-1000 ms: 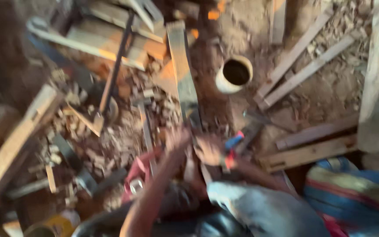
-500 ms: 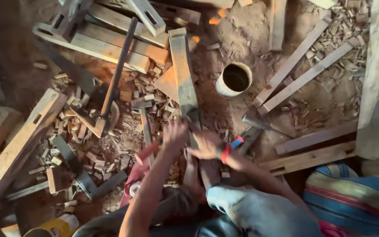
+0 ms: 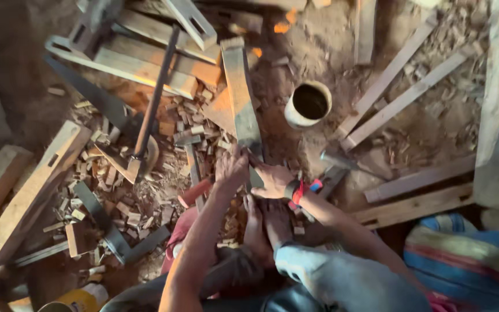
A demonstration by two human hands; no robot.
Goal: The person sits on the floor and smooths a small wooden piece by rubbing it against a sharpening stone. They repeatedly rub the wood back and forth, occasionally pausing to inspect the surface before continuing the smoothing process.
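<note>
A long grey wooden plank [image 3: 241, 98] lies on the dirt floor and points away from me. My left hand [image 3: 230, 169] rests on its near end, fingers laid over the wood. Just to the right, my right hand [image 3: 272, 179] grips the same end from the side; it wears a red and dark wristband [image 3: 297, 190]. My bare feet [image 3: 264, 222] sit directly below the hands, and my knee in grey trousers [image 3: 342, 277] is at the bottom.
A pale open-topped pot [image 3: 309, 104] stands right of the plank. A long-handled tool [image 3: 152, 104] and a saw blade [image 3: 96, 101] lie left among wood chips [image 3: 145, 196]. Mortised beams [image 3: 27, 190] lie far left, slats [image 3: 399, 98] right, a striped cloth [image 3: 469, 260] bottom right.
Both hands have shifted slightly forward onto the plank's near end. The view has steadied and sharpened.
</note>
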